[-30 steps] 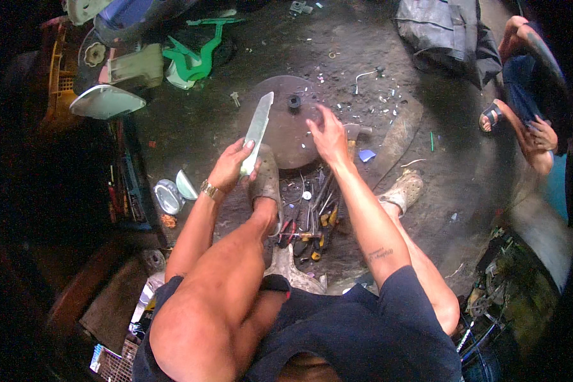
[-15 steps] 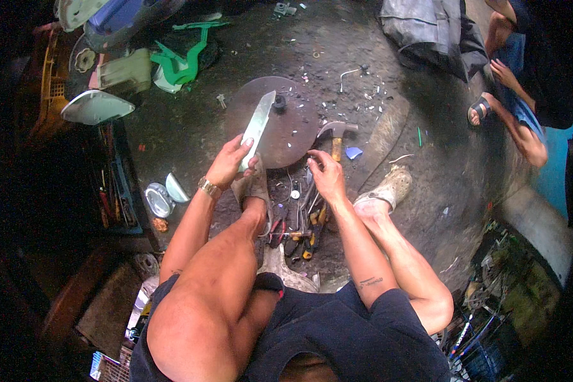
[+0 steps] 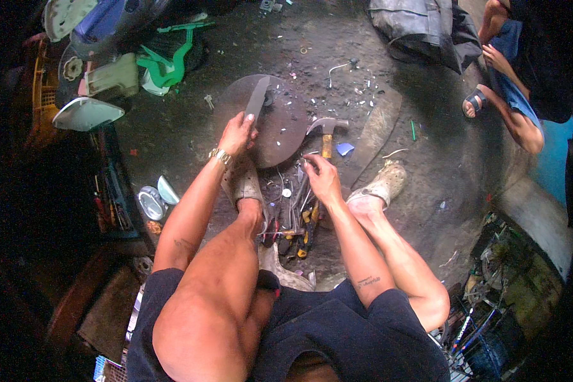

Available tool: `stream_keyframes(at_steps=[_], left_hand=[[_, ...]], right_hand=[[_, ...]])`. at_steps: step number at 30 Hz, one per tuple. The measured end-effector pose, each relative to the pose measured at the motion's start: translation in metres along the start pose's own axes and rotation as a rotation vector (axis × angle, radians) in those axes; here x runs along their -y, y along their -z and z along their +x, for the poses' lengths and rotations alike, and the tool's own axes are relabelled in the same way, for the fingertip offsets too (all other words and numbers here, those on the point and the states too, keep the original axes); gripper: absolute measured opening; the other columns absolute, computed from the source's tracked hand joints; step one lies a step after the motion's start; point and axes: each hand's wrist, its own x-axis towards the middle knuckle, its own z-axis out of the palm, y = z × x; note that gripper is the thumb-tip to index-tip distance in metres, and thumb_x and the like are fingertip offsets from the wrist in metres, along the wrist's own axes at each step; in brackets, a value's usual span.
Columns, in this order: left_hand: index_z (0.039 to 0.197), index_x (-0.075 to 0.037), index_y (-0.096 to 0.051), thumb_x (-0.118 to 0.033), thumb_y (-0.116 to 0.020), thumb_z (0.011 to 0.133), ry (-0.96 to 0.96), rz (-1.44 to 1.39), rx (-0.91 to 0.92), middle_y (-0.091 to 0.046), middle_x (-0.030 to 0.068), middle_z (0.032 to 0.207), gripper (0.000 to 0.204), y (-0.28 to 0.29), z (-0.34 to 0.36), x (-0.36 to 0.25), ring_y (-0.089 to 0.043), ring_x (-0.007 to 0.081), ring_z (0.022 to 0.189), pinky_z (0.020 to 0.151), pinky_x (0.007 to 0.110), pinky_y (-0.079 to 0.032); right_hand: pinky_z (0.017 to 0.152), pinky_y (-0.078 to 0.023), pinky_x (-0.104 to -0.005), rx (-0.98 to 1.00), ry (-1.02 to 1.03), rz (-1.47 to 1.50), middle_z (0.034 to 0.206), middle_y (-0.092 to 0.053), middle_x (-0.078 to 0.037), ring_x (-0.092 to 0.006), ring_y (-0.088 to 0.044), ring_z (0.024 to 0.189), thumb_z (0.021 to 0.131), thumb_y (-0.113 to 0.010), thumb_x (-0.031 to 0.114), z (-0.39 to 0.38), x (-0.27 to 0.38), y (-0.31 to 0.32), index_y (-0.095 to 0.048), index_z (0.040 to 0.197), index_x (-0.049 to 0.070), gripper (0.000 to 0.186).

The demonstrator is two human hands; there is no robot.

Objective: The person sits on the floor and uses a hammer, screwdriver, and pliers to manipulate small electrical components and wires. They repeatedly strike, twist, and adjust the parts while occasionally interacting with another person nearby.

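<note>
My left hand (image 3: 237, 135), with a watch at its wrist, is closed around the lower end of a long flat strip (image 3: 257, 99) with a slanted tip. The strip looks grey and stands out over a round dark disc (image 3: 286, 130) lying on the ground. My right hand (image 3: 325, 179) is to the right, above a cluster of hand tools. Its thumb and forefinger are pinched together; whatever they hold is too small to make out. A claw hammer (image 3: 327, 141) with a yellow handle rests just beyond that hand. Yellow-and-black handled tools (image 3: 307, 230) lie between my feet.
Green plastic parts (image 3: 175, 67) and pale casings (image 3: 111, 77) are piled at the far left. A lamp-like part (image 3: 151, 202) sits nearer. A dark bag (image 3: 426, 28) lies far right, beside another person's sandalled foot (image 3: 473, 103). Small scraps and a blue shard (image 3: 344, 149) dot the ground.
The strip has turned in my left hand, from showing a bright, pale face to looking dark grey. My right hand stays pinched near the tools. The whole view has shifted slightly.
</note>
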Motion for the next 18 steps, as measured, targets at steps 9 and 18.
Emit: stream_keyframes(at_steps=[9, 18], left_hand=[[0.1, -0.002, -0.053, -0.033, -0.049, 0.101, -0.373, 0.635, -0.285, -0.064, 0.0272, 0.08, 0.032, 0.003, 0.008, 0.013, -0.064, 0.0456, 0.077, 0.066, 0.051, -0.047], [0.102, -0.006, -0.05, -0.031, -0.049, 0.101, -0.333, 0.857, -0.287, -0.061, 0.031, 0.076, 0.025, -0.004, -0.003, -0.005, -0.06, 0.0535, 0.081, 0.064, 0.06, -0.044]], right_hand=[[0.085, -0.053, -0.0388, -0.016, -0.054, 0.017, 0.111, -0.069, -0.016, -0.0324, -0.068, 0.098, 0.094, -0.062, 0.018, -0.002, -0.012, 0.005, -0.067, 0.114, 0.007, 0.024], [0.083, -0.053, -0.0374, 0.004, -0.124, 0.033, 0.111, -0.07, -0.014, -0.0305, -0.068, 0.1, 0.093, -0.062, 0.018, 0.002, 0.004, 0.008, -0.067, 0.115, 0.007, 0.025]])
